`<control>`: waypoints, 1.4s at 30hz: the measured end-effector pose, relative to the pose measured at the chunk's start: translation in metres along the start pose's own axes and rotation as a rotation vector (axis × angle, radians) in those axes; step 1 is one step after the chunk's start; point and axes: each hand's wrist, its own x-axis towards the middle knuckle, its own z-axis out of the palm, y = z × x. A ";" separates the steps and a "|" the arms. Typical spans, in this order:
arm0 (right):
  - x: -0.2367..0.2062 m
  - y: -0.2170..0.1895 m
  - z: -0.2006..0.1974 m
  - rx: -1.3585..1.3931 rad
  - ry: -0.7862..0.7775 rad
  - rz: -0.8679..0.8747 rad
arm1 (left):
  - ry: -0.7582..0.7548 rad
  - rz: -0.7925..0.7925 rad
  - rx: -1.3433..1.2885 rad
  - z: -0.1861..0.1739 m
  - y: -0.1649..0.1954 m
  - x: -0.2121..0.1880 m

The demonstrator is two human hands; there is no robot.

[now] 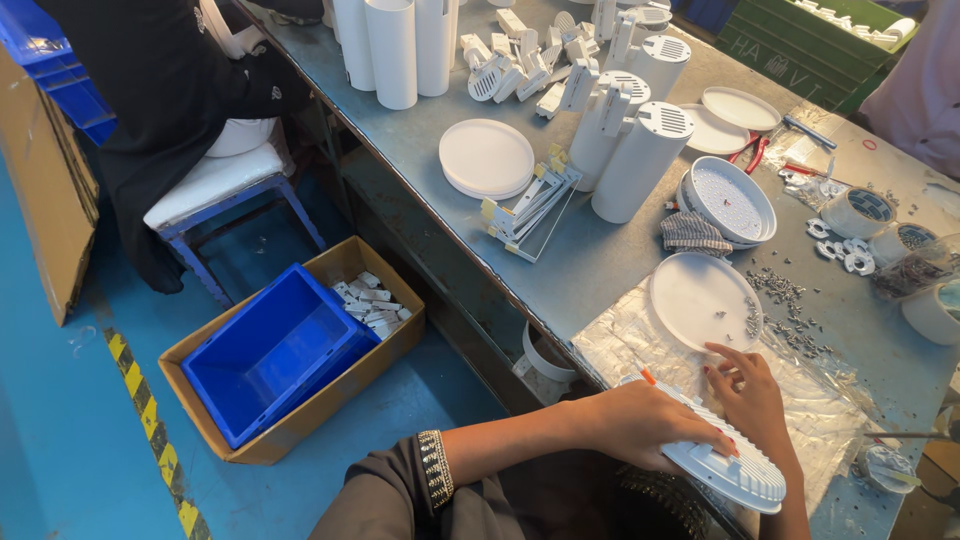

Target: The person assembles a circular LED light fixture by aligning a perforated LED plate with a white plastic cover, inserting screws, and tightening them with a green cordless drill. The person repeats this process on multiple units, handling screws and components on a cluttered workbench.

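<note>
My left hand [640,425] lies flat over a white ribbed round lamp housing [745,475] at the table's near edge and grips it. An orange bit shows at the housing's far rim. My right hand [752,395] rests just beyond the housing on a crinkled foil sheet [615,345], fingers spread and pointing left toward a white round disc [700,300]. Whether a small part sits under those fingers is hidden. A scatter of small metal screws [790,305] lies right of the disc.
The grey metal table [420,140] carries tall white cylinders [640,150], white brackets [525,215], a perforated round lamp [735,200], tape rolls [860,210] and red pliers [750,150]. A blue crate [270,350] sits in a cardboard box on the floor. Another person [170,90] sits at upper left.
</note>
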 end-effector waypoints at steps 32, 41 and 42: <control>-0.015 0.008 -0.046 -0.097 0.325 0.152 | -0.001 0.005 -0.015 -0.028 0.034 0.026; -0.005 -0.008 -0.040 -0.167 0.324 0.070 | -0.003 -0.008 -0.011 -0.027 0.036 0.027; -0.005 -0.010 -0.040 -0.199 0.327 0.079 | -0.001 -0.002 -0.009 -0.027 0.036 0.027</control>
